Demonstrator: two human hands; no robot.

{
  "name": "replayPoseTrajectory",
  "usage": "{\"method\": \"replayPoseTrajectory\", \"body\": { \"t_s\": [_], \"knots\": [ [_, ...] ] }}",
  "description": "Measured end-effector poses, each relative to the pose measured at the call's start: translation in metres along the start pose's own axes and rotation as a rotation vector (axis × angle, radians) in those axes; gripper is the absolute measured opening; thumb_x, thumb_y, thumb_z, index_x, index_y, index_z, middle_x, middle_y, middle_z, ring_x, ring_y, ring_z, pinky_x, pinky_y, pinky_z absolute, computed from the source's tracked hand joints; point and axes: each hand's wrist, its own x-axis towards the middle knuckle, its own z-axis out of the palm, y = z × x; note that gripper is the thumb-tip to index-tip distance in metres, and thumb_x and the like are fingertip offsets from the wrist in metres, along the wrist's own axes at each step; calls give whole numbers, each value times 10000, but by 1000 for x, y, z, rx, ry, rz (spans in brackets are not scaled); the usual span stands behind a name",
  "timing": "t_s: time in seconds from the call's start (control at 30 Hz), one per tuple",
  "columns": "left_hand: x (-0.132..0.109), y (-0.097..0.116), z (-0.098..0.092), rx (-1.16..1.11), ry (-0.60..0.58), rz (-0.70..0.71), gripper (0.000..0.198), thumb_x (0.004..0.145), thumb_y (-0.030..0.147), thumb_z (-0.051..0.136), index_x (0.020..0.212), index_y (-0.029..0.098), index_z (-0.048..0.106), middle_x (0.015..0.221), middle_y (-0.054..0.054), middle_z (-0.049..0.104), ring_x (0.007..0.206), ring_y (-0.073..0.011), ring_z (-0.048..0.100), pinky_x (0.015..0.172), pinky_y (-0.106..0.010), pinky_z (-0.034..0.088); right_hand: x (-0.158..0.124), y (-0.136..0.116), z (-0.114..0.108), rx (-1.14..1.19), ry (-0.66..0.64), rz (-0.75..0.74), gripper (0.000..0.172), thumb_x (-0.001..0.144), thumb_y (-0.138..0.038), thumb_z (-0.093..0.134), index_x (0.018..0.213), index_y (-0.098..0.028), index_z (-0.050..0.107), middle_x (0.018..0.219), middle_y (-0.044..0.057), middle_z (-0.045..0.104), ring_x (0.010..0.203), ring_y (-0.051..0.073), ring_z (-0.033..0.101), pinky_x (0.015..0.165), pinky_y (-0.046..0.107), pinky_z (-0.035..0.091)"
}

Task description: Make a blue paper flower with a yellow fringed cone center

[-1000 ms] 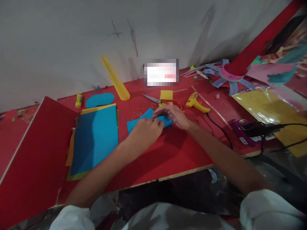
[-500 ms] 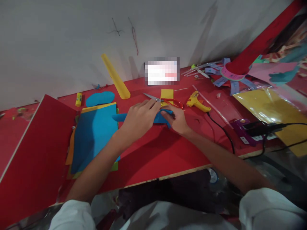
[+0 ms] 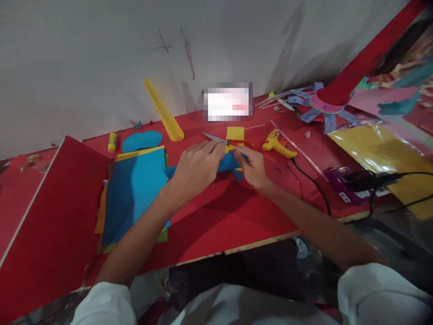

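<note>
A red bench (image 3: 237, 216) runs under a bare grey wall (image 3: 101, 54), strewn with craft bits. The scissors (image 3: 212, 137) lie towards the back, so I place everything from them.

Just in front of the scissors is the blue paper piece (image 3: 227, 162), held in both hands. My left hand (image 3: 198, 168) is curled over its middle, and my right hand (image 3: 254, 170) pinches its right end between thumb and fingertips. I cannot tell whether the piece rests on the bench or sits just above it.

My left fingertips almost touch the scissor blades, so a careless push forward could nick me or shove the scissors away. If my hands pull against each other, I think the paper would crease or tear.

Right of the scissors lies the glue gun (image 3: 277, 144). Its cable (image 3: 313, 183) trails towards the front edge close to my right forearm, and a snag there could drag the gun.

Left of the scissors, a stack of blue sheets (image 3: 135, 194) crowds my left forearm. The open room is in front of the scissors, bare red surface down to the bench's front edge. Behind them the wall is close.
</note>
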Motion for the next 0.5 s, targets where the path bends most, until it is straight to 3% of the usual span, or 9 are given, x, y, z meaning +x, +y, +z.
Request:
{"method": "replayPoseTrajectory", "body": {
  "t_s": [0.13, 0.27, 0.4, 0.5],
  "knots": [
    [-3, -22, -20, 39, -6, -108, 246, 1138, 221, 436, 1112, 176, 676, 1092, -92, 760, 995, -249, 714, 812, -364, 497, 11, 6, -11, -30, 158, 8, 558, 1042, -730, 544, 812, -236, 664, 726, -1, 572, 679, 169, 506, 625, 308, 436],
    [-11, -51, -38, 130, 50, -241, 270, 1147, 284, 409, 1097, 201, 661, 1083, -80, 754, 987, -263, 708, 783, -388, 482, 17, 13, -15, -13, 212, -1, 562, 1048, -710, 556, 738, -242, 533, 689, -26, 397, 638, 154, 366, 577, 309, 325],
    [-19, -72, -49, 214, 104, -361, 415, 1152, 303, 269, 1170, 232, 677, 1155, -117, 756, 1045, -301, 698, 844, -478, 499, 15, 15, -12, -26, 224, 8, 560, 1056, -688, 559, 723, -241, 508, 678, -31, 383, 626, 149, 358, 578, 310, 319],
    [-21, -73, -54, 205, 174, -445, 518, 1152, 343, 186, 1226, 245, 689, 1185, -152, 746, 1115, -326, 693, 920, -535, 507, 11, 12, -9, -72, 226, -3, 532, 1064, -680, 547, 775, -237, 608, 691, -16, 527, 653, 160, 482, 609, 303, 405]
  ]
}}
